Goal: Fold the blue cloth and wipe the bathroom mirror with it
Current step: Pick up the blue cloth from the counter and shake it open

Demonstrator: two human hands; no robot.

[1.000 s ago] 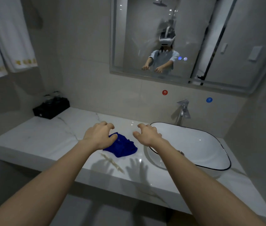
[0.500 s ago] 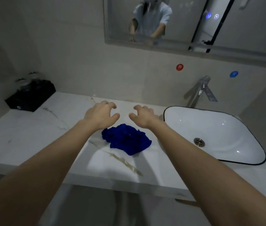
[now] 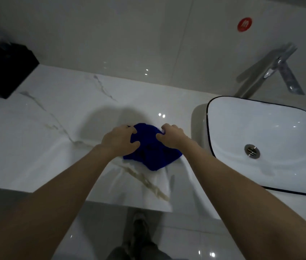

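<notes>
— So where does the blue cloth point(image 3: 152, 154) sit right now?
— Bunched in a loose heap on the white marble tabletop point(image 3: 45, 147), just beside the sink point(image 3: 198, 124) and straight in front of the person. Nothing about it is folded yet; it is all lumps and creases.
— And the hands?
— Both are on it. The left grip point(image 3: 119, 140) is clenched on the cloth's left side, fingers curled over the far edge and thumb laid across the top. The right grip point(image 3: 171, 136) pinches the far right edge with curled fingers.
— Why one at each side?
— My reading is that a crumpled cloth has to be opened before it can be folded. Holding two opposite edges lets the person pull it apart and flatten it. The hard, level tabletop gives a surface to square it on.
— Why that spot?
— It is within easy reach of both arms. It is also well apart from the black box point(image 3: 4, 72) at the far left and the faucet point(image 3: 272, 72) behind the basin, so nothing crowds the spreading.
— How far along, then?
— Barely begun, I'd judge. The fold is not made, and the mirror is out of view, so the wiping is some way off.
</notes>
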